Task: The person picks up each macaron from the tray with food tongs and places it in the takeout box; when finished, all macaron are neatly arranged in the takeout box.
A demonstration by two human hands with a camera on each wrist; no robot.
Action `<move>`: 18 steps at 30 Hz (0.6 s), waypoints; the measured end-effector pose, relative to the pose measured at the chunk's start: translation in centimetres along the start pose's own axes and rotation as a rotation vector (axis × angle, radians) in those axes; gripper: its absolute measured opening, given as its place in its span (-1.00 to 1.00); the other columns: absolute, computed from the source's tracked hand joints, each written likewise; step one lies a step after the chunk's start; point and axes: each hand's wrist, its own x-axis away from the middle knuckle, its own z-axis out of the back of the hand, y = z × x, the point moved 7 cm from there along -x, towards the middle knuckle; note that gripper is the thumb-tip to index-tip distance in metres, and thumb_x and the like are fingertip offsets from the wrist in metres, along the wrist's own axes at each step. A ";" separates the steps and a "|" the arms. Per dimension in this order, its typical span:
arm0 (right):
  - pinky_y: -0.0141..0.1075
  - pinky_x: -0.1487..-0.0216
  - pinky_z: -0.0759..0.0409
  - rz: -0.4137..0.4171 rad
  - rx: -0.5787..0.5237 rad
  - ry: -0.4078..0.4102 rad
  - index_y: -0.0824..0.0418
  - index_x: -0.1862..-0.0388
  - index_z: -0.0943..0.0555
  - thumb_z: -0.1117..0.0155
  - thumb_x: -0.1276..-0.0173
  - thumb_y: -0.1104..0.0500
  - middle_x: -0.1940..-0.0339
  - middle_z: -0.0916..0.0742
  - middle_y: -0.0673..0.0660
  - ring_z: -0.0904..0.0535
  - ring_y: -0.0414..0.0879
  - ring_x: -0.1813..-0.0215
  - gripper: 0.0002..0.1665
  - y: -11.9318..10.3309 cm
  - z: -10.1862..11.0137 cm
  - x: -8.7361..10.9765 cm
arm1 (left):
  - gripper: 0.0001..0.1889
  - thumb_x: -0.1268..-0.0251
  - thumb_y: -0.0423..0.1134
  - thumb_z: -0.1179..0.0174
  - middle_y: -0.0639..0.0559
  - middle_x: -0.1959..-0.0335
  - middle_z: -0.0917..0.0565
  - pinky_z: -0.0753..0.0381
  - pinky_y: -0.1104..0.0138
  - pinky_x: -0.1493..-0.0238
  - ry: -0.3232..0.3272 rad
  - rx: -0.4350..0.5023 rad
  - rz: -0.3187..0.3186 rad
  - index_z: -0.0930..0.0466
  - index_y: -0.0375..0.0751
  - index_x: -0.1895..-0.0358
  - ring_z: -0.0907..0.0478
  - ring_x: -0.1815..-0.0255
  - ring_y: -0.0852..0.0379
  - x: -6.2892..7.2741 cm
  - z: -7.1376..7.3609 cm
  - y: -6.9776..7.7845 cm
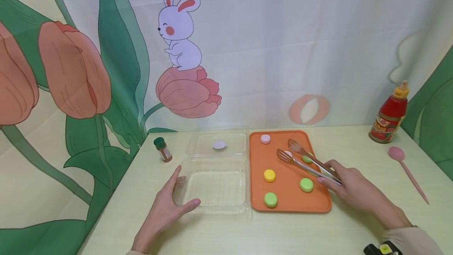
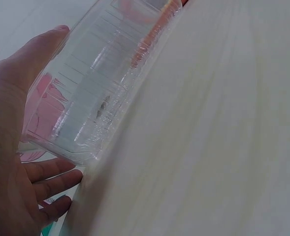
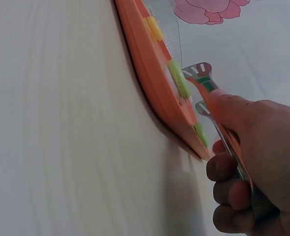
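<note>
My right hand (image 1: 357, 188) grips a pair of metal tongs (image 3: 229, 140), their slotted tips apart above the orange tray (image 1: 288, 204). On that tray lie several macarons: a yellow one (image 1: 269, 175), a pink one (image 1: 265, 139) at the back left, and green ones, including one (image 1: 306, 184) near the front right. Parts of some macarons are hidden behind the tongs. At the left, my left hand (image 1: 164, 207) spreads its thumb and fingers around the near left corner of a clear plastic box (image 2: 85, 98). The box lies with its lid (image 1: 201, 148) folded back.
A small green-capped spice jar (image 1: 163, 150) stands left of the lid. A red sauce bottle (image 1: 389, 115) with a yellow cap is at the back right, with a pink spoon (image 1: 407, 170) in front of it. A printed curtain (image 1: 247, 50) hangs behind the table.
</note>
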 end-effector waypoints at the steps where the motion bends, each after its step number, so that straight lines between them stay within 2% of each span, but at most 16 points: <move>1: -0.24 0.34 -0.39 0.000 0.008 -0.002 0.26 -0.39 -0.57 -0.36 -0.69 -0.17 0.49 -0.48 -0.05 -0.46 -0.13 0.35 -0.39 0.0 0.0 0.0 | 0.33 -0.18 0.29 -0.65 -0.20 -0.73 -0.39 -0.26 -0.30 -0.70 -0.001 -0.001 0.000 0.06 0.14 -0.88 -0.26 -0.76 -0.28 0.0 0.0 0.0; 5: -0.20 0.28 -0.41 -0.001 0.041 -0.018 0.27 -0.36 -0.62 -0.38 -0.68 -0.17 0.48 -0.48 -0.06 -0.48 -0.12 0.32 -0.40 0.2 -0.1 0.0 | 0.32 -0.18 0.29 -0.65 -0.20 -0.72 -0.40 -0.25 -0.30 -0.71 -0.002 -0.002 -0.002 0.06 0.13 -0.88 -0.27 -0.76 -0.27 0.0 0.0 -0.1; 10: -0.22 0.31 -0.38 -0.015 0.051 -0.033 0.22 -0.25 -0.65 -0.37 -0.68 -0.18 0.47 -0.48 -0.06 -0.46 -0.13 0.33 -0.47 0.3 -0.2 -0.1 | 0.32 -0.19 0.29 -0.64 -0.19 -0.71 -0.42 -0.25 -0.30 -0.70 0.003 0.000 -0.010 0.05 0.13 -0.88 -0.28 -0.75 -0.27 0.0 0.0 -0.2; 18: -0.25 0.32 -0.43 -0.018 0.043 -0.068 0.17 -0.11 -0.65 -0.31 -0.72 -0.17 0.42 -0.59 -0.08 -0.48 -0.16 0.34 -0.58 0.3 -0.5 -0.2 | 0.31 -0.19 0.29 -0.64 -0.17 -0.68 -0.46 -0.26 -0.30 -0.70 0.003 0.004 -0.021 0.05 0.15 -0.88 -0.31 -0.74 -0.25 -0.1 0.1 -0.3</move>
